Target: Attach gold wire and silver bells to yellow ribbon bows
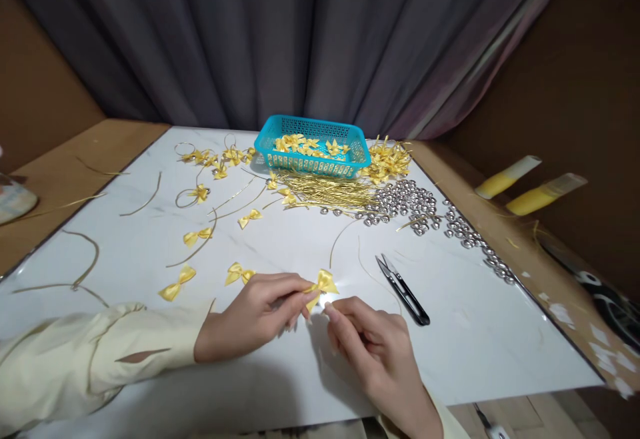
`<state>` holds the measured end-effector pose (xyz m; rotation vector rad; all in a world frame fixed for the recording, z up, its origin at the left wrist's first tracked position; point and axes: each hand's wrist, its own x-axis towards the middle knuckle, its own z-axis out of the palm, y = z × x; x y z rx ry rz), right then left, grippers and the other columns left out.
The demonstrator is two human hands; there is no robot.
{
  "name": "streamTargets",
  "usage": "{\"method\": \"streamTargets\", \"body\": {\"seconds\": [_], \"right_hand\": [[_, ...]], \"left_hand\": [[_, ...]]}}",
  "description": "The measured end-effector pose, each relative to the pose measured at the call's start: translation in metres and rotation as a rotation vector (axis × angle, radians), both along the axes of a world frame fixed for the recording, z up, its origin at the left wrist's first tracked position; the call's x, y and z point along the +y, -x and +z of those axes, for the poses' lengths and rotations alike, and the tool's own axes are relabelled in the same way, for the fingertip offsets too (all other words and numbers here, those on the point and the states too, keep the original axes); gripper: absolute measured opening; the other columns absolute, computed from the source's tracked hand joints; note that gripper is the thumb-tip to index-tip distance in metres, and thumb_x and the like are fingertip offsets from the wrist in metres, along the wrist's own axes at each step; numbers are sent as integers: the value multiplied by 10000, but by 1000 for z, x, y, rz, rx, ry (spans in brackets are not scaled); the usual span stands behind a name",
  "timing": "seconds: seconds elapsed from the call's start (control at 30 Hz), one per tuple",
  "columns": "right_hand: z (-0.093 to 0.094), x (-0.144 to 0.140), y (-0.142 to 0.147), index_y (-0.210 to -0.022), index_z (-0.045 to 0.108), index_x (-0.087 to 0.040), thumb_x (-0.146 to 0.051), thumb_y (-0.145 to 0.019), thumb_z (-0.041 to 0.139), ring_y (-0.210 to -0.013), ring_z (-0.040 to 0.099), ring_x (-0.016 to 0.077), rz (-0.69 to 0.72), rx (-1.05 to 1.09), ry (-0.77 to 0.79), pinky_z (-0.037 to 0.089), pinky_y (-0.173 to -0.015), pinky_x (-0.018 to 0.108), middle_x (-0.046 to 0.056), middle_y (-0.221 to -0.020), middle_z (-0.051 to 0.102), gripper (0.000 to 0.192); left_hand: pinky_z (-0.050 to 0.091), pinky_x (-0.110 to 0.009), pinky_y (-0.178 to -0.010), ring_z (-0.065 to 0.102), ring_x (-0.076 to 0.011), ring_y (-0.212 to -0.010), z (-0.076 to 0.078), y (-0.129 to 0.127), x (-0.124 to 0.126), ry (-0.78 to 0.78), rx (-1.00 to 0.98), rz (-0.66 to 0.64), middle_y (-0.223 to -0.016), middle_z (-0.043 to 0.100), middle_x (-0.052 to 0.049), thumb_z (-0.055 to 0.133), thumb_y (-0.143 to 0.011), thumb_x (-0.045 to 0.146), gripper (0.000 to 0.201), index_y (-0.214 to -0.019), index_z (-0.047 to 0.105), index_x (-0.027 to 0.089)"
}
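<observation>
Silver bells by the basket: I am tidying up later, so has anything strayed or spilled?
Yes. The silver bells lie in a loose heap, and a string of them trails along the right edge of the white board. Gold cords lie scattered on the left. The hands hold one yellow bow.

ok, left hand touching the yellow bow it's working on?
Touching. The head view shows the left hand with its fingertips pinched on the yellow bow, with no gap between them. The right hand reaches its lower edge from below.
</observation>
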<state>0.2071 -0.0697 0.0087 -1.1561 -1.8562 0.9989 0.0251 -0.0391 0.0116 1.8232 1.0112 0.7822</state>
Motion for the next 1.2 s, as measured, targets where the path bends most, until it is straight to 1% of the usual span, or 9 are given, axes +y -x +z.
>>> {"method": "streamTargets", "body": {"seconds": [0.07,0.13,0.23,0.37,0.53,0.63,0.87,1.03,1.2], "right_hand": [[0,1,1,-735,546,-160,-209,-915,427,-400,372,50,-23,3,-37,301,-441,172,-55,-494,466,222],[-1,1,1,-741,548,-159,-200,-915,424,-394,363,48,-30,4,-59,299,-439,169,-57,-493,466,217],[-1,2,2,-735,541,-162,-192,-915,421,-396,365,48,-29,11,-68,300,-441,166,-59,-494,465,218],[-1,1,1,-697,518,-169,-194,-914,420,-394,376,50,-10,15,-58,305,-444,170,-57,-493,463,240],[-1,0,2,-715,533,-170,-199,-918,408,-398,396,56,-4,1,-71,317,-450,177,-50,-502,468,240],[-3,0,3,-763,551,-167,-197,-922,391,-403,409,61,-7,-14,-85,318,-451,183,-41,-515,487,228],[-2,-2,5,-784,551,-153,-171,-922,385,-425,425,61,-15,-61,-113,323,-474,188,-38,-536,477,217],[0,-2,6,-809,546,-150,-152,-918,380,-441,422,60,-14,-66,-138,330,-482,181,-42,-558,461,198],[0,-2,6,-803,541,-158,-163,-920,371,-430,395,64,-6,-69,-111,324,-476,186,-46,-547,435,206]], "left_hand": [[384,-185,-562,478,-88,-570,2,0,3,139,-40,0,-589,506,23,482,-896,248,290,-631,544,146],[384,-189,-578,481,-96,-611,4,0,5,234,-82,5,-615,515,21,499,-889,293,293,-639,544,147],[375,-195,-574,454,-93,-592,5,0,6,264,-101,19,-596,496,27,476,-898,303,326,-617,529,147],[349,-194,-532,417,-85,-553,7,0,7,198,-70,10,-586,463,34,463,-900,280,315,-623,529,146],[374,-191,-565,467,-91,-580,9,2,6,110,-6,-36,-623,523,12,439,-906,241,303,-648,562,141],[379,-183,-563,477,-89,-568,7,1,4,66,22,-8,-602,523,14,429,-910,221,314,-629,547,146],[396,-176,-568,503,-87,-547,-4,-3,-1,-116,61,53,-583,546,12,442,-905,193,305,-619,540,154],[408,-177,-582,527,-90,-552,-6,-5,-4,-150,87,64,-580,552,8,438,-906,179,309,-615,541,152],[414,-182,-578,525,-97,-556,-6,-3,-4,-199,85,38,-603,567,-3,427,-902,160,289,-637,543,155]]}}
